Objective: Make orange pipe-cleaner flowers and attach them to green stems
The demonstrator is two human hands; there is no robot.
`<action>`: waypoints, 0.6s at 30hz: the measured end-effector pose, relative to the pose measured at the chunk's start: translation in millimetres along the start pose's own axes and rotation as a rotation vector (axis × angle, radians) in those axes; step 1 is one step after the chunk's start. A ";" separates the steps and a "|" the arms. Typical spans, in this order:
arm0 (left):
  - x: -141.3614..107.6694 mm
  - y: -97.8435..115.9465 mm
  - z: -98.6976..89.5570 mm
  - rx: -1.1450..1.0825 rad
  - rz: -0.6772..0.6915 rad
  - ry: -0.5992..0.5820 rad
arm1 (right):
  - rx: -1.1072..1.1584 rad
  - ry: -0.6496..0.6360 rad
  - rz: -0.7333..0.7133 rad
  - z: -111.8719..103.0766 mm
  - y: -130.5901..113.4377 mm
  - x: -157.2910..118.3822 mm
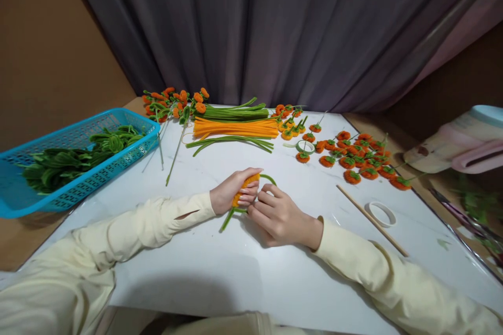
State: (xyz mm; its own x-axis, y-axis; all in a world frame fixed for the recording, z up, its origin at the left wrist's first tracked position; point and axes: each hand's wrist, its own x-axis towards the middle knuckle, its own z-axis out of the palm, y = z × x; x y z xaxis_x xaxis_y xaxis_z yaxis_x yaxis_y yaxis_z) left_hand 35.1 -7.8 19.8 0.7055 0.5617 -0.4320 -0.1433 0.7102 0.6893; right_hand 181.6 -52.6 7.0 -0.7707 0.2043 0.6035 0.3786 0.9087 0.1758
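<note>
My left hand (234, 191) is closed around an orange pipe-cleaner piece (247, 188), its ribbed edge showing between thumb and fingers. A green pipe cleaner (269, 178) loops out from behind the orange piece towards my right hand (277, 217). The green ends (227, 220) stick out below my left hand. My right hand's fingers are curled and pinched together right beside the orange piece, on the green pipe cleaner. The fingertips are partly hidden, as is most of the orange piece. Both hands are held over the white table (188, 267).
Orange pipe cleaners (236, 127) lie beyond my hands, between green bundles (236, 111). Finished orange heads (353, 157) spread at right, near a wooden stick (371, 220) and tape roll (380, 214). A blue basket (94, 178) with green leaves stands left; a pitcher (459, 138) stands right.
</note>
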 end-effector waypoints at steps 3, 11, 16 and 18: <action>-0.2 3.1 -0.4 -0.098 0.046 0.051 | 0.006 -0.024 0.076 0.3 -2.3 2.0; 2.4 4.2 -6.9 -0.247 0.206 0.059 | -0.007 -0.014 0.154 0.1 -5.5 3.2; 3.5 2.7 -7.1 -0.281 0.229 0.053 | -0.033 0.015 0.153 1.8 -6.0 4.4; 4.0 2.6 -7.0 -0.295 0.239 0.056 | -0.048 0.019 0.154 2.4 -6.5 5.2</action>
State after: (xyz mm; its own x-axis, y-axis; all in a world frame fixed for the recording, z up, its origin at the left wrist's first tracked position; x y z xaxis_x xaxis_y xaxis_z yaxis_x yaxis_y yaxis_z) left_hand 32.7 -0.8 15.8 0.5907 0.7424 -0.3160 -0.4982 0.6436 0.5810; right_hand 173.8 -56.6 7.2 -0.6916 0.3326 0.6411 0.5163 0.8484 0.1169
